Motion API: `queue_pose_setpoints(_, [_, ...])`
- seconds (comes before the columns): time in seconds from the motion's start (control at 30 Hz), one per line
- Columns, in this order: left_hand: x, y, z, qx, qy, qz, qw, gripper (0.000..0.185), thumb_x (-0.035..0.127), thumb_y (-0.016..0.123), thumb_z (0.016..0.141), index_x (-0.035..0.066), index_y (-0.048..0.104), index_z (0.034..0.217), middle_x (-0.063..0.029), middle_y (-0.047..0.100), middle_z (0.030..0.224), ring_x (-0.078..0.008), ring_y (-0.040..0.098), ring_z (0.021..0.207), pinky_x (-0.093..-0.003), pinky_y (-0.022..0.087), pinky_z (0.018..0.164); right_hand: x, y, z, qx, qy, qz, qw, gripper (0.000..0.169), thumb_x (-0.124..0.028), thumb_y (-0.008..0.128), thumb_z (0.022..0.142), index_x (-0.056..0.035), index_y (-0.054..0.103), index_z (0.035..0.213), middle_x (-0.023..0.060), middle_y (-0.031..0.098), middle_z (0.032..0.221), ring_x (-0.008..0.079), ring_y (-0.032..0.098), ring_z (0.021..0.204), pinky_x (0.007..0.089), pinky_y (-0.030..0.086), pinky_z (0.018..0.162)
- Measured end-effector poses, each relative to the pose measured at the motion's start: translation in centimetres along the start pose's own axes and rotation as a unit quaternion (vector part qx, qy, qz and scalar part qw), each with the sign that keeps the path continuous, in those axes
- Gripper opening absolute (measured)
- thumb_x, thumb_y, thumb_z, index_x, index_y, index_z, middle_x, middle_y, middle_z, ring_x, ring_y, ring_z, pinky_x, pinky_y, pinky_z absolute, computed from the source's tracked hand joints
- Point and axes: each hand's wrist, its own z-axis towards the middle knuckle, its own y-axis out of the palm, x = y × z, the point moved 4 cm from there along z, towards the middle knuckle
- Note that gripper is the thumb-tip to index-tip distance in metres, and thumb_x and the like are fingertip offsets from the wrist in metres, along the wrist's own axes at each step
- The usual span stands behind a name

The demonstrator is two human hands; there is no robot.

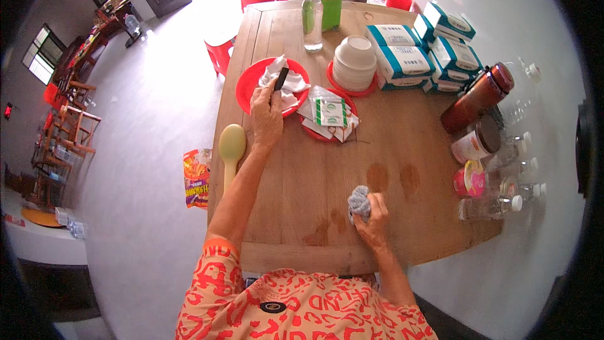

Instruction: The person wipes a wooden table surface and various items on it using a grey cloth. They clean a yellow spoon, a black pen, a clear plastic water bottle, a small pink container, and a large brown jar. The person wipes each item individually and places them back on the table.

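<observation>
My left hand (267,113) holds a dark stick-like item (281,79), whose kind I cannot tell, over a red plastic bowl (245,86) with crumpled white tissues (296,80) in it. A crumpled grey cloth (359,202) is gripped in my right hand (374,219) above the wooden table (302,174), near its front edge. Brown wet patches (377,177) mark the wood around that hand. Right of the bowl, a red plate (351,105) bears green-and-white packets (331,111) and papers. A pale yellow long-handled spoon or massager (232,144) lies beside my left forearm.
Stacked white bowls (357,63), a clear bottle (313,19) and a green box (331,7) stand farther back. Tissue packs (406,61), a red-brown thermos (479,97), a lidded jar (474,144) and several plastic bottles (486,208) line the right side. A snack bag (196,177) is beyond the left edge.
</observation>
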Motion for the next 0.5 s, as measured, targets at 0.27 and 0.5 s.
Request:
queue_pose_setpoints(0.27, [-2.9, 2.9, 3.9, -0.014, 0.14, 0.384, 0.913, 0.026, 0.022, 0.061, 0.079, 0.023, 0.068, 0.104, -0.0003, 0.062, 0.091, -0.0233, 0.055, 0.089, -0.0427, 0.039, 0.072, 0.5, 0.3, -1.0, 0.002, -0.051, -0.089, 0.995, 0.058, -0.03, 0.072, 0.072, 0.0034, 0.05, 0.114, 0.0196, 0.053, 0.106, 0.0392, 0.054, 0.096, 0.0472, 0.046, 0.083])
queue_pose_setpoints(0.5, [-7.8, 4.0, 2.8, -0.014, 0.18, 0.371, 0.911, 0.037, 0.037, 0.071, 0.07, 0.021, 0.068, 0.104, -0.0042, 0.063, 0.104, -0.0255, 0.056, 0.096, -0.047, 0.041, 0.077, 0.7, 0.8, -1.5, 0.019, -0.066, -0.078, 0.995, 0.058, -0.033, 0.071, 0.073, 0.0033, 0.051, 0.113, 0.0205, 0.054, 0.112, 0.0396, 0.054, 0.101, 0.0462, 0.046, 0.086])
